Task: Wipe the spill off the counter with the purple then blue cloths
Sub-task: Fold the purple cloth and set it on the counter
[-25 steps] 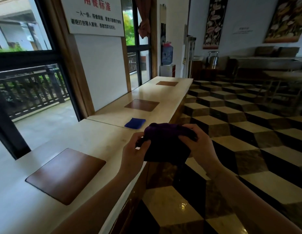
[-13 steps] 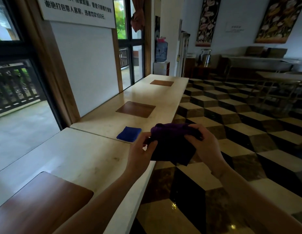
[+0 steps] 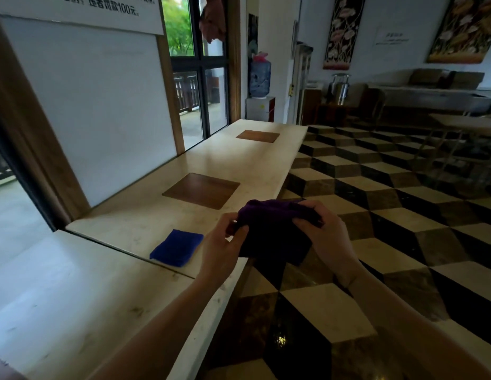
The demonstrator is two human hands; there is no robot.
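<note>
Over the counter (image 3: 145, 223) edge we hold the purple cloth (image 3: 274, 231) bunched between both hands, left hand (image 3: 222, 250) and right hand (image 3: 326, 234) each pinching it; the blue cloth (image 3: 176, 247) lies flat on the counter just beside our left hand

Ahead of your hands a checkered marble floor (image 3: 375, 204) runs to a grey sofa (image 3: 444, 80) under two floral hangings (image 3: 343, 31). To their left stand a white wall panel (image 3: 88, 105) and a daylit window (image 3: 200, 64); a water dispenser (image 3: 259, 86) waits beyond.
</note>
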